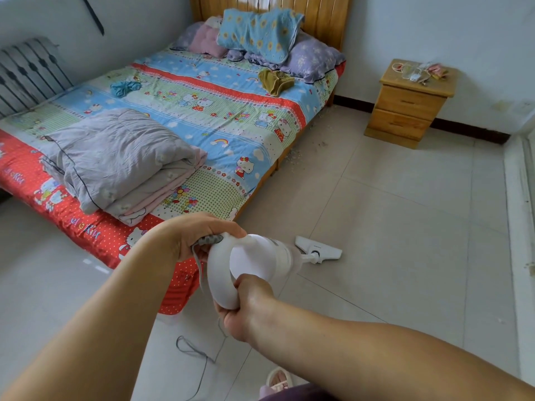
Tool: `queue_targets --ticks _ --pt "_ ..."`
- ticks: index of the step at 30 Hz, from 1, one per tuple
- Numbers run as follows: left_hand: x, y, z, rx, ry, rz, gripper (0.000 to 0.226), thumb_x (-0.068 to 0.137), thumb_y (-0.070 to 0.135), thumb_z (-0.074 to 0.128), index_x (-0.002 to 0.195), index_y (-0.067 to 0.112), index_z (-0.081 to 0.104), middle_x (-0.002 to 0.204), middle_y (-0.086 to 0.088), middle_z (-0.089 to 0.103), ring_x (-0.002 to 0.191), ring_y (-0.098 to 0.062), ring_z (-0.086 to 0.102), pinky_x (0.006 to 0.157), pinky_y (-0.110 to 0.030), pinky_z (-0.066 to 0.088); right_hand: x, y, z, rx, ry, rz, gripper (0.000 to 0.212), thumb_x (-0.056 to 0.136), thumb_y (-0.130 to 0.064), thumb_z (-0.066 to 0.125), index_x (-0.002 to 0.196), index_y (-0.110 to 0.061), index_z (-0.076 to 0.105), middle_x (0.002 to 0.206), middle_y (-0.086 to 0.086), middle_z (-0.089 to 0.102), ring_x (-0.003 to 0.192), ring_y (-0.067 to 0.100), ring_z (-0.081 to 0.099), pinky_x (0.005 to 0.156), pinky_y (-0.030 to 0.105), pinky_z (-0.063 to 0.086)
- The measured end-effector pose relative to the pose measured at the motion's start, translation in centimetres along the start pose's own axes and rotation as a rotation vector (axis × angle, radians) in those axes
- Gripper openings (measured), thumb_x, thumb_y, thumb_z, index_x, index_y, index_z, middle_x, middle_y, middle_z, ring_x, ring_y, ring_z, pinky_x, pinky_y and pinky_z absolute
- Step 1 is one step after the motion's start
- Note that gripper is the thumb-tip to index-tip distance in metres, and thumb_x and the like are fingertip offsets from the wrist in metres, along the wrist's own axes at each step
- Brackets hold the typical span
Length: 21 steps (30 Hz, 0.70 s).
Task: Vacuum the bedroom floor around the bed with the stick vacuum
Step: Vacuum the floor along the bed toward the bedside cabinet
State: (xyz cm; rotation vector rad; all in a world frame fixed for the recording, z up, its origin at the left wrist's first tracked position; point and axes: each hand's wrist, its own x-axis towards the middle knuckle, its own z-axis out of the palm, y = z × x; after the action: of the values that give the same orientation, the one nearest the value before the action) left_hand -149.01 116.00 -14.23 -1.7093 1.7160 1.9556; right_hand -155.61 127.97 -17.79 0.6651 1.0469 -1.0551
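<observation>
A white stick vacuum point(260, 260) points away from me, and its floor head point(318, 250) rests on the pale tiles just off the bed's near right corner. My left hand point(199, 235) grips the top of the looped handle, over a grey part. My right hand point(246, 305) grips the lower part of the same loop. The bed point(173, 111) with a patterned sheet fills the left of the view. Small debris point(298, 153) lies on the floor along the bed's right side.
A grey power cord point(199, 354) trails on the floor below my hands. A wooden nightstand point(408, 111) stands against the far wall, right of the bed. A folded grey quilt point(121, 157) lies on the bed. My slippered foot point(278, 379) shows at the bottom.
</observation>
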Motion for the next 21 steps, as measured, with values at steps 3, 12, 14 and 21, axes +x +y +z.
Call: queue_targets --ticks 3,12,14,21 --pt "0.6 0.3 0.7 -0.003 0.008 -0.007 0.059 0.043 0.029 0.084 0.091 -0.002 0.068 0.087 -0.022 0.068 0.072 -0.031 0.062 0.067 -0.035 0.052 0.6 -0.8 -0.1 0.003 0.007 0.011 0.021 0.088 0.002 0.046 0.104 -0.008 0.055 0.076 0.011 0.061 0.062 0.023 0.059 0.03 0.02 0.046" --pt "4.1 1.4 3.0 0.026 0.031 -0.032 0.044 0.062 0.026 0.079 0.096 0.0 0.07 0.093 -0.022 0.071 0.073 -0.031 0.067 0.061 -0.033 0.057 3.3 -4.7 -0.9 -0.104 0.059 -0.048 0.034 0.091 0.0 0.041 0.119 -0.014 0.055 0.075 0.005 0.058 0.061 0.018 0.054 0.032 0.015 0.042" --pt "5.2 1.3 3.6 0.023 0.036 -0.037 0.034 0.073 0.023 0.075 0.096 0.0 0.069 0.09 -0.021 0.07 0.069 -0.029 0.065 0.05 -0.027 0.054 4.0 -6.0 -1.4 -0.17 0.089 -0.052 0.028 0.091 -0.002 0.04 0.11 -0.015 0.056 0.076 0.003 0.057 0.062 0.017 0.054 0.038 0.022 0.043" --pt "9.2 1.5 6.6 -0.081 0.007 -0.106 0.014 0.08 0.017 0.069 0.079 0.003 0.066 0.068 -0.014 0.064 0.051 -0.022 0.06 0.043 -0.024 0.048 6.1 -11.6 -3.7 -0.409 0.209 -0.066 0.023 0.091 -0.004 0.034 0.075 -0.013 0.049 0.07 0.002 0.048 0.06 0.016 0.047 0.051 0.024 0.041"
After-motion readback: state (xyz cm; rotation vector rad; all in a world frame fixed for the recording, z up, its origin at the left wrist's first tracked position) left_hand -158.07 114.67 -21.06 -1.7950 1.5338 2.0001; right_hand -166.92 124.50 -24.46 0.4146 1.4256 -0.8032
